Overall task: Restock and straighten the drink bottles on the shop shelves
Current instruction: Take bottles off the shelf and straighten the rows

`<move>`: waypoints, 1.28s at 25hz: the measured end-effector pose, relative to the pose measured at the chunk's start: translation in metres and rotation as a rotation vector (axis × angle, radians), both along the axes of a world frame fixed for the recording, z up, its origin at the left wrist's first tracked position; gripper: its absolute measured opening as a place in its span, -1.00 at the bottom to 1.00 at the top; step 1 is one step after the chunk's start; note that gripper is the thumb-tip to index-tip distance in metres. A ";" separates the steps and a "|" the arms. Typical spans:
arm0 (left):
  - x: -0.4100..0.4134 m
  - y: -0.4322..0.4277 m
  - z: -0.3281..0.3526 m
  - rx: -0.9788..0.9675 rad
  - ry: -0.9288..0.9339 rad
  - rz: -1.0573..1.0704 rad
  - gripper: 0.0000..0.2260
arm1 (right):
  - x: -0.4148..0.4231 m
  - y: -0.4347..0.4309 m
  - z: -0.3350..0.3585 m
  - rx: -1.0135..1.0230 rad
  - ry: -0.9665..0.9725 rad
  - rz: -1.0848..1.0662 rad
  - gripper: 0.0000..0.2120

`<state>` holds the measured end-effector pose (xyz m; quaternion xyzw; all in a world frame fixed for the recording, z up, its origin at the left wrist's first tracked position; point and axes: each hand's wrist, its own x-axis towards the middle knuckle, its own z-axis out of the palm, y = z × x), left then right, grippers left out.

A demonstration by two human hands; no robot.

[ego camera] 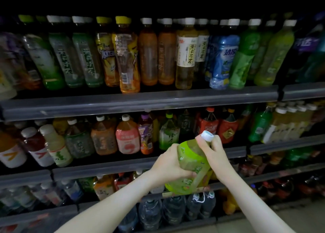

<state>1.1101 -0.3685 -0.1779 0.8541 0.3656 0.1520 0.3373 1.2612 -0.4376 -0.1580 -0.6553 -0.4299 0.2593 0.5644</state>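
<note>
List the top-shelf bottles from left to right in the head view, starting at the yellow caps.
Yellow-capped bottles → orange bottles → pale tea bottle → blue bottle → green bottles.

Bottle (190, 164) before shelves (140, 101)

Glossy clear-plastic green bottle (190, 164)

left hand (169, 164) gripping a big green tea bottle (191, 164), right hand (213, 149) round its neck, packed drink shelves (140, 101) behind
</note>
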 end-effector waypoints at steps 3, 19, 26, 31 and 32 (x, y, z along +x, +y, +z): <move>0.009 0.003 -0.006 -0.026 -0.024 0.081 -0.26 | 0.018 0.022 0.015 -0.053 -0.267 0.106 -0.81; -0.188 0.110 -0.036 0.320 0.225 0.527 -0.49 | -0.120 0.117 -0.028 -0.276 -0.389 0.404 -0.84; -0.189 0.202 -0.031 0.205 0.344 0.416 -0.19 | -0.161 0.129 -0.033 -0.218 -0.277 0.252 -0.85; -0.189 0.200 -0.043 0.277 0.251 0.432 -0.41 | -0.166 0.126 -0.029 -0.188 -0.284 0.198 -0.83; -0.191 0.197 -0.048 0.341 0.173 0.446 -0.49 | -0.167 0.126 -0.028 -0.193 -0.306 0.192 -0.83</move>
